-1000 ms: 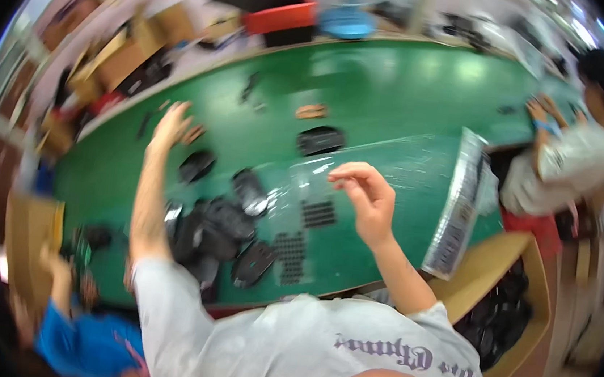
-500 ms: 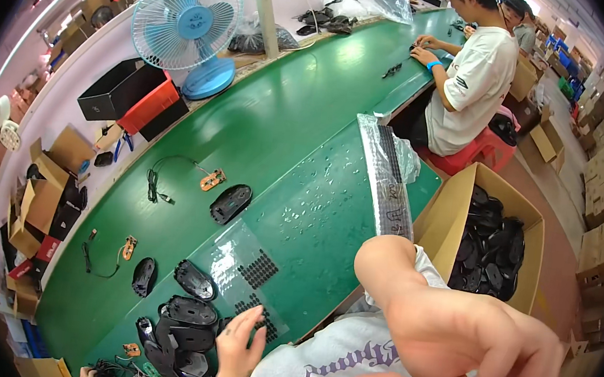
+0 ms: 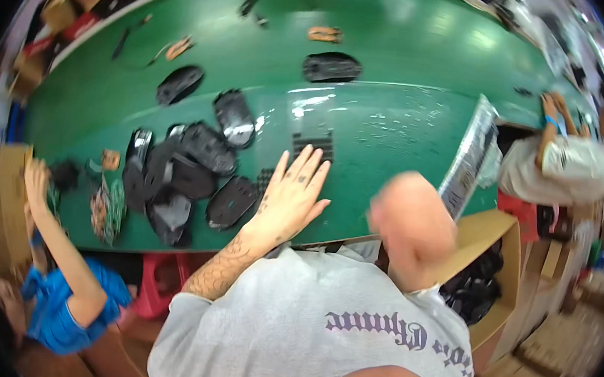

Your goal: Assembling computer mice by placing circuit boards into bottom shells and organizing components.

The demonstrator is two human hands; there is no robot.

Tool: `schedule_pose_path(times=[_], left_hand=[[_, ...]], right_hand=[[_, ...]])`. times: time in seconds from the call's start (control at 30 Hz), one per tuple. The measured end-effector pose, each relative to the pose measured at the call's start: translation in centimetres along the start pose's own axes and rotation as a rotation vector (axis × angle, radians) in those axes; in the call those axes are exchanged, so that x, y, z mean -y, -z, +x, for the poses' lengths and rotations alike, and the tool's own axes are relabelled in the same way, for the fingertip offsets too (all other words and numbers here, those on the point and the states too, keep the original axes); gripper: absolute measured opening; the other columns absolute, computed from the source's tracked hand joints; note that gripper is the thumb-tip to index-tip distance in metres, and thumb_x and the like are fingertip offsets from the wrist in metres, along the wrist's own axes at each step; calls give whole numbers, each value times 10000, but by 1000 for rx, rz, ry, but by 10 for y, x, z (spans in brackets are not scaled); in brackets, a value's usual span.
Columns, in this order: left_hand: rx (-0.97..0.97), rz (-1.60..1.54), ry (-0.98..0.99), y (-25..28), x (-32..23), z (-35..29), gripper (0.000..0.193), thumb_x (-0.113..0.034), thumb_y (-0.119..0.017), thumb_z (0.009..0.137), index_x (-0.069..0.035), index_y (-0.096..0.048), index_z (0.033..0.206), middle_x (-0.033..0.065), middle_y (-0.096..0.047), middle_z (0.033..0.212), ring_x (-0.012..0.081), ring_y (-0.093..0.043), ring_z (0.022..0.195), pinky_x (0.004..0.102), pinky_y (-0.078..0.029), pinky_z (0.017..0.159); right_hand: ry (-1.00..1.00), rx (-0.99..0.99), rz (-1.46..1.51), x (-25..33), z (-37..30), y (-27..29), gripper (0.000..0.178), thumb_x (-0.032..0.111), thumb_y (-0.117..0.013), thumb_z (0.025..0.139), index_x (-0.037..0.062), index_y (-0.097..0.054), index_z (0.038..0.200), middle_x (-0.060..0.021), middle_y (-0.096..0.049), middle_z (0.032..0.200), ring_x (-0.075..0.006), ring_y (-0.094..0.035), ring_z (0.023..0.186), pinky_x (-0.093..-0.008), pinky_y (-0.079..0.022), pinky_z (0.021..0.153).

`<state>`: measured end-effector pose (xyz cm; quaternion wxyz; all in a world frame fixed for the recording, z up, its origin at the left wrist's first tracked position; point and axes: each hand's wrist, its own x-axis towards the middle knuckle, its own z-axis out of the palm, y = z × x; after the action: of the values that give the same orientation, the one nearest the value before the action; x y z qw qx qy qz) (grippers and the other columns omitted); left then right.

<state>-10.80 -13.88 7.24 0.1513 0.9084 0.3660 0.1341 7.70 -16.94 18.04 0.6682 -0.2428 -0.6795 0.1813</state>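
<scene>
My left hand [image 3: 290,198] lies flat with its fingers spread, fingertips over a clear sheet of small black pads [image 3: 313,144]. To its left is a heap of black computer mouse shells [image 3: 208,148], with one shell [image 3: 234,202] right beside the wrist. My right hand [image 3: 415,221] is raised over the table's near edge, smeared by motion; its fingers cannot be made out. Farther back lie two more mouse shells [image 3: 332,68], orange circuit boards [image 3: 324,34] and a black cable [image 3: 249,2].
An open carton [image 3: 496,323] of black shells stands at my right, beside a silvery wrapped strip [image 3: 469,154] on the green table [image 3: 396,45]. A person in blue [image 3: 73,304] works at the left near a carton [image 3: 6,207]; another in white [image 3: 569,170] sits at the right.
The view has swung left and down toward the near table. My left hand has reached forward onto the padded sheet. My right hand has moved from the lower right toward the table's edge.
</scene>
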Motion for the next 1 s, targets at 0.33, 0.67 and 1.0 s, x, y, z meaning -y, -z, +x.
schedule_pose_path(times=[0.33,0.67,1.0], left_hand=[[-4,-43,-3,-16,-1,-3,674,-275,-690,852,31,-456,1404,197,-383,1529,309,-280,1475,530,-197,1197],[8,-45,17,-11,5,8,686,-276,-676,862,48,-435,1416,207,-363,1542,307,-274,1479,529,-183,1201],[47,11,21,-12,7,20,697,-291,-653,883,66,-406,1428,226,-338,1550,312,-273,1478,521,-200,1197]], right_hand=[[-523,281,-628,-93,-96,-17,330,-16,-602,845,46,-667,1162,-84,-646,1270,-312,-531,1280,-382,-435,1042],[-569,434,-693,-103,-87,-13,420,35,-578,889,61,-597,1308,-78,-545,1434,-317,-396,1421,-419,-326,1136],[-593,446,-693,-114,-80,-8,445,18,-569,882,55,-581,1325,-87,-524,1455,-324,-386,1427,-423,-316,1143]])
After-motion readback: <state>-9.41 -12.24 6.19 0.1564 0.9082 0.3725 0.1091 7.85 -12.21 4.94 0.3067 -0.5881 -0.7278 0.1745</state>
